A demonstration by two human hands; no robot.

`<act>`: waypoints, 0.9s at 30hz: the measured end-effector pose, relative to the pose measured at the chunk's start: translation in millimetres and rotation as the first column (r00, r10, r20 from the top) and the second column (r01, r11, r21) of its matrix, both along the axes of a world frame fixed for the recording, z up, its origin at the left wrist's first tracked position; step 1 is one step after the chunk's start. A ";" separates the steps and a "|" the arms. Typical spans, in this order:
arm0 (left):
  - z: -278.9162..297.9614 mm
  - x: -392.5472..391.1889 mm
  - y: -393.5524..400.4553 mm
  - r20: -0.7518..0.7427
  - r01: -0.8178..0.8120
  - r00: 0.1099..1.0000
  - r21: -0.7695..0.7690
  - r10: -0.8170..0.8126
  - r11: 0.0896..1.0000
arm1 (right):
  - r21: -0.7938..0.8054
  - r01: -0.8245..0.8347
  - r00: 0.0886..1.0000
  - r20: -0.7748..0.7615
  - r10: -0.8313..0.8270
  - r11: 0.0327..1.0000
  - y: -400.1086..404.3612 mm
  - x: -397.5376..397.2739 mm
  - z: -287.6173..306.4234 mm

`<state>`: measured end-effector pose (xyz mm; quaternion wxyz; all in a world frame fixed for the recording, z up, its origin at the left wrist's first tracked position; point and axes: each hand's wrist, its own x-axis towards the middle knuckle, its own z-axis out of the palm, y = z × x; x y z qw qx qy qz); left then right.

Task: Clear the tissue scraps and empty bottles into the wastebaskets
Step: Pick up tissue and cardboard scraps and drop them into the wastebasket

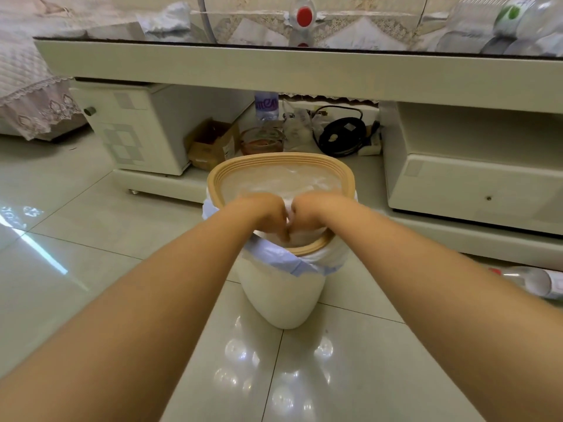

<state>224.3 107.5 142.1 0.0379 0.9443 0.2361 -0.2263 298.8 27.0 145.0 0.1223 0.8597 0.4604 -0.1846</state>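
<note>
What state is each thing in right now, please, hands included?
Wastebasket: upright on the floor, bag-lined, tan rim ring tilted up.
Left hand: curled at the near rim, gripping white material.
Right hand: curled beside it, gripping the same.
Floor bottle: lying on its side.
Red-capped bottle: on the tabletop.
Green-label bottle: lying on the tabletop.

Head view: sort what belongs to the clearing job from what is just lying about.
Job:
wastebasket
left hand and right hand at its rim
bottle on the floor
bottles on the tabletop
crumpled tissue

Lying about:
cardboard box
black cable
glass bowl
</note>
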 end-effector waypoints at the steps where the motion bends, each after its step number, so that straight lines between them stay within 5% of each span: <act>1: 2.9 -2.4 5.5 0.100 -0.010 0.995 0.022 0.008 1.000 | 0.146 0.002 1.000 0.007 -0.003 0.989 -6.1 3.2 4.8; 7: 18.0 -54.9 -3.3 0.671 -0.113 0.735 -0.025 0.100 0.993 | 0.572 -0.089 0.991 0.136 0.013 0.816 -52.9 5.3 17.4; 13: 26.0 -112.9 -65.1 0.824 0.028 0.433 -0.419 0.366 0.908 | 0.844 -0.142 0.990 0.117 0.082 0.518 -119.9 -51.3 18.1; 18: 19.0 -156.2 -138.6 0.787 0.146 0.485 -0.503 0.381 0.852 | 0.844 -0.191 0.979 0.126 0.161 0.502 -191.9 -93.2 4.2; 27: -63.2 -181.4 -243.9 0.574 0.141 0.765 -0.590 0.291 0.795 | 0.742 -0.001 1.000 0.007 -0.006 0.671 -349.1 -132.7 -75.5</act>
